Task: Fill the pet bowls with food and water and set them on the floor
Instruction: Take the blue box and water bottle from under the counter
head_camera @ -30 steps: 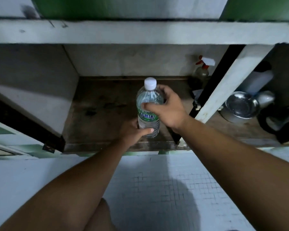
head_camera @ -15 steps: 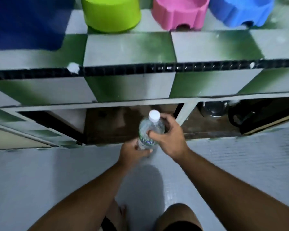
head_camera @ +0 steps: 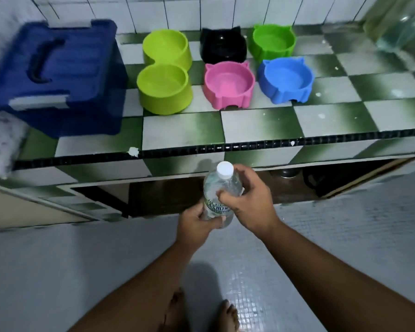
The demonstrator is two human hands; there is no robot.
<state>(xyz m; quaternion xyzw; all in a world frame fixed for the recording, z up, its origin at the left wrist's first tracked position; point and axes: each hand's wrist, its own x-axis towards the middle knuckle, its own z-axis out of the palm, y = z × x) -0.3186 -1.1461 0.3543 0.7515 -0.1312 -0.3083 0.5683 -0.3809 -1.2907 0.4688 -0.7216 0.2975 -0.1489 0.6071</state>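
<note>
My left hand (head_camera: 197,224) grips the capped water bottle (head_camera: 219,188) low and my right hand (head_camera: 249,202) wraps its middle, below the desk (head_camera: 261,125) holding coloured pet bowls (head_camera: 228,85).

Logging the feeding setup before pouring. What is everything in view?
Lidded plastic storage box: one, dark blue, left on tiled counter.
Double plastic pet bowl: one, lime green, beside box.
Black cat-eared plastic bowl: one, black, back row.
Green cat-eared plastic bowl: one, green, back right.
Pink cat-eared plastic bowl: one, pink, front row.
Blue cat-eared plastic bowl: one, blue, front right.
Clear plastic water bottle: one, white cap, below counter edge.
Left hand: one, grips bottle low.
Right hand: one, grips it higher.
</note>
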